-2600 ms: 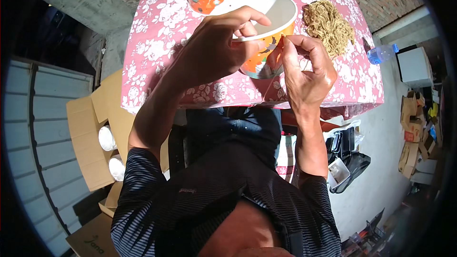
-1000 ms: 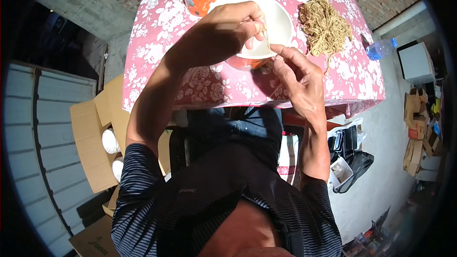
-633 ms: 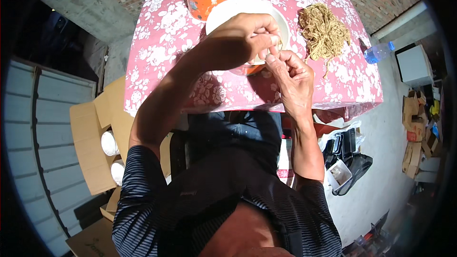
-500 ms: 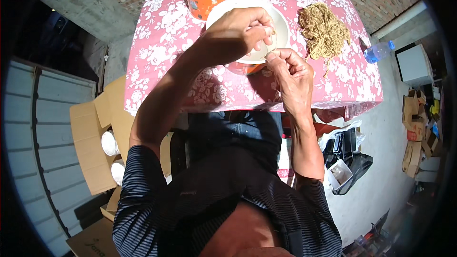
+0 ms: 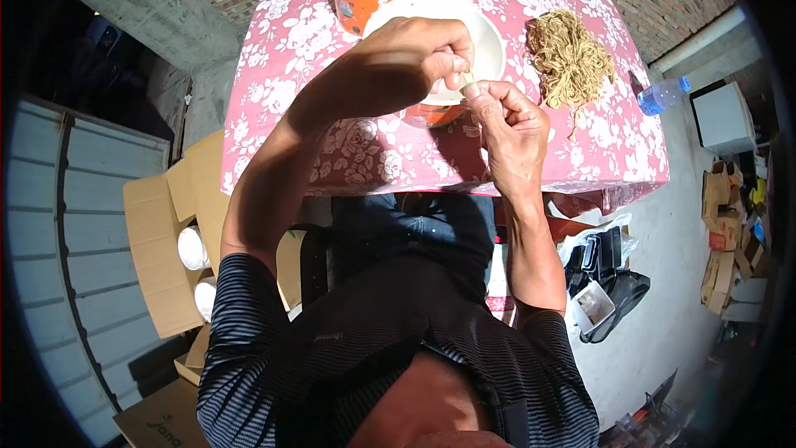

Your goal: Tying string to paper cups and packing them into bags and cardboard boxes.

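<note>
I see a short, thin, pale yellow strand over the right part of the near rim of the round tub. The tub is white inside and orange outside, and it stands on the pink flowered cloth with its mouth up. The strand runs from the left fingertips toward the person, down to the right thumb, and it looks nearly straight. The left hand is over the tub, its thumb and finger pinched on the strand. The right hand is at the tub's near right edge, its thumb and finger pressed together on the strand's other end. Half a second ago I saw the hands farther apart, with more strand showing. A tan yarn bundle lies right of the tub.
</note>
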`<action>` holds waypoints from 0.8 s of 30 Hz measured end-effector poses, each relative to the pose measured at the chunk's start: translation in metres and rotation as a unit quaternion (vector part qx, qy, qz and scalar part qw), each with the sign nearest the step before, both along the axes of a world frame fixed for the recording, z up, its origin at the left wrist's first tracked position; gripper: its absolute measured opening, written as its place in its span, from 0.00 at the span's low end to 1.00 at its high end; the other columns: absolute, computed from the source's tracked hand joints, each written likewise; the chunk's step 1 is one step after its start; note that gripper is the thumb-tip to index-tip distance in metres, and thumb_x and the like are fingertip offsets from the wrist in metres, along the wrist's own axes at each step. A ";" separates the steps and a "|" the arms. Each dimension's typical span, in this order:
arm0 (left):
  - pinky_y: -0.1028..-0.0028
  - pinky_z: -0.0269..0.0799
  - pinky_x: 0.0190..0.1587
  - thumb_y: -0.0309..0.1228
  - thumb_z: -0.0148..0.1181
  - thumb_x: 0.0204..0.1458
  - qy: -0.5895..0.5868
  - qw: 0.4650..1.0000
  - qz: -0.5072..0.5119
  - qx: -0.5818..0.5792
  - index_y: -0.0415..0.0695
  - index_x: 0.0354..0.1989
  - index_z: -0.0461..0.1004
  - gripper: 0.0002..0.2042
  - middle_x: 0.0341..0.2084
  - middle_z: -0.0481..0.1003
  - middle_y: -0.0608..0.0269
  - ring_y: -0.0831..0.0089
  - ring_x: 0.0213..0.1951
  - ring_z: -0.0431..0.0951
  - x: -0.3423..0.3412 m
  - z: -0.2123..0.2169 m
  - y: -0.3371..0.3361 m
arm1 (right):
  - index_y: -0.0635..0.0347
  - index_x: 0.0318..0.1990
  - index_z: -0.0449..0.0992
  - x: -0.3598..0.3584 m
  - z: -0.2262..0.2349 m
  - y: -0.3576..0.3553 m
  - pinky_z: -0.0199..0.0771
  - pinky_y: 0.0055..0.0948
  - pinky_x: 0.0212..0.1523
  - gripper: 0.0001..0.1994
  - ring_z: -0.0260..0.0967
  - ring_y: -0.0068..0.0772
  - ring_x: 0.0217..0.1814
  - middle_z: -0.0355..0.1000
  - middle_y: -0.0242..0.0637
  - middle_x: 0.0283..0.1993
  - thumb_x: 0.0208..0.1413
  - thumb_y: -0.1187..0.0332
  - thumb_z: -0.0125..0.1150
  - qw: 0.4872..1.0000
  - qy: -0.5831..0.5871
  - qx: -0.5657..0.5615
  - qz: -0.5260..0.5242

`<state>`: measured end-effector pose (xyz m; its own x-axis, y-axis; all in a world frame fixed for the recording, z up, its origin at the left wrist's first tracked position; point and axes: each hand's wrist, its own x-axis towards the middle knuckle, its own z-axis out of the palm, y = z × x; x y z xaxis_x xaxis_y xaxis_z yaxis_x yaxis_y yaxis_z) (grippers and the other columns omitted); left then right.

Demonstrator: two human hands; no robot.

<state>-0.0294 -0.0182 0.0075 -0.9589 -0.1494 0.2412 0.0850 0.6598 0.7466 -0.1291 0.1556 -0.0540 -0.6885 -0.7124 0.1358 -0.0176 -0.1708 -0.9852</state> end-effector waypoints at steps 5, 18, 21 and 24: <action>0.62 0.76 0.36 0.31 0.60 0.60 0.177 0.942 0.231 -0.168 0.39 0.34 0.77 0.07 0.26 0.78 0.52 0.54 0.33 0.81 0.004 -0.012 0.015 | 0.67 0.41 0.83 0.001 -0.005 -0.008 0.50 0.14 0.25 0.05 0.53 0.06 0.26 0.66 0.15 0.26 0.63 0.73 0.67 0.999 -0.009 -0.025 -0.037; 0.72 0.77 0.40 0.32 0.65 0.59 0.081 0.981 0.164 -0.063 0.36 0.37 0.83 0.09 0.35 0.84 0.54 0.70 0.36 0.84 0.005 -0.014 0.031 | 0.66 0.39 0.83 0.005 -0.013 -0.017 0.63 0.19 0.25 0.04 0.64 0.14 0.24 0.72 0.26 0.23 0.58 0.76 0.69 0.939 0.318 -0.045 -0.126; 0.74 0.76 0.43 0.33 0.65 0.61 0.039 0.986 0.144 0.073 0.35 0.40 0.83 0.11 0.37 0.84 0.57 0.74 0.37 0.83 -0.001 -0.013 0.026 | 0.64 0.47 0.77 0.002 -0.013 -0.008 0.54 0.18 0.24 0.11 0.53 0.12 0.23 0.58 0.20 0.21 0.58 0.76 0.69 0.965 0.238 -0.044 -0.099; 0.76 0.76 0.46 0.35 0.63 0.64 0.025 0.972 0.093 0.216 0.35 0.44 0.81 0.13 0.37 0.84 0.59 0.75 0.39 0.82 -0.004 -0.009 0.025 | 0.65 0.54 0.71 0.002 -0.007 0.014 0.53 0.19 0.24 0.18 0.52 0.13 0.24 0.56 0.20 0.21 0.59 0.76 0.68 0.981 0.172 0.006 -0.084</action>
